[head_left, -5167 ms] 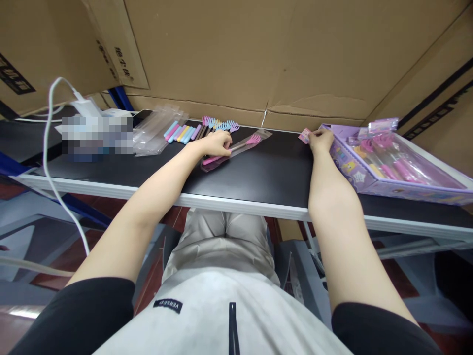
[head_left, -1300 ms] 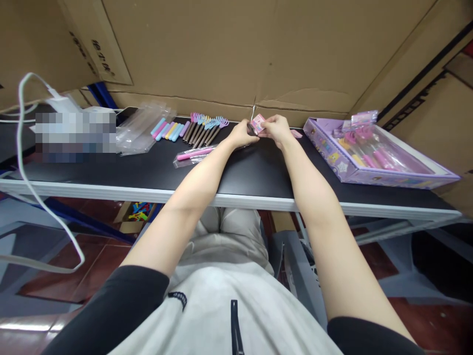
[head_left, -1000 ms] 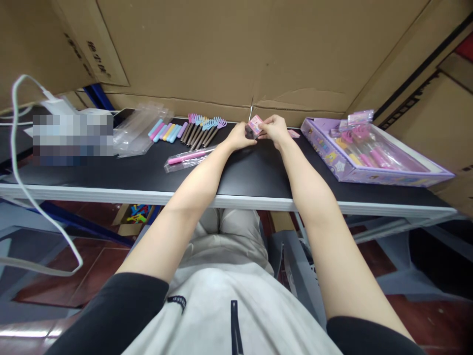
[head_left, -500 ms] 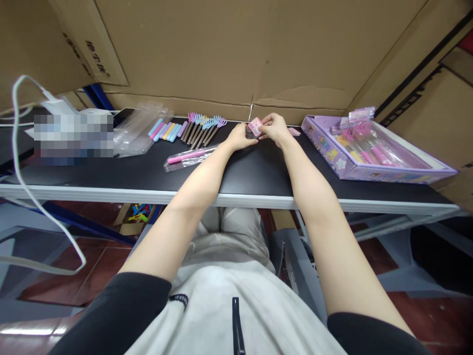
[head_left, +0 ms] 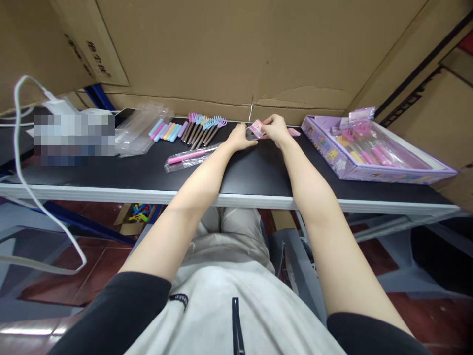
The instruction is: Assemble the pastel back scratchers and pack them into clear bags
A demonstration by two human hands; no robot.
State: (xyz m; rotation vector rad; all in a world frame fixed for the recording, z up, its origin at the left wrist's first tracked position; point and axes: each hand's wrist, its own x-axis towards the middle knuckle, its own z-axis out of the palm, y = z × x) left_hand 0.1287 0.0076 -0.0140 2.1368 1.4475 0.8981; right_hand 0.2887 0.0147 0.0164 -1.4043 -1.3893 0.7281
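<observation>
My left hand [head_left: 240, 138] and my right hand [head_left: 275, 129] meet at the back of the black table [head_left: 258, 172]. Both pinch a small pink card [head_left: 255, 128] held between them, at the top end of a clear sleeve. A pink-handled tool in that clear sleeve [head_left: 188, 158] lies on the table to the left of my left hand. Another small pink card [head_left: 294, 131] lies just right of my right hand.
A row of pastel handles and small rake-headed tools [head_left: 192, 129] lies at the back, beside a pile of clear sleeves [head_left: 138, 129]. A purple display box [head_left: 373, 155] of packed items stands at the right. Cardboard [head_left: 229, 54] walls the back. A white cable [head_left: 22, 162] hangs at left.
My right hand came from the purple box to the middle with a pink card, and my left hand left the bagged tool to join it. In the last second both hands lowered slightly.
</observation>
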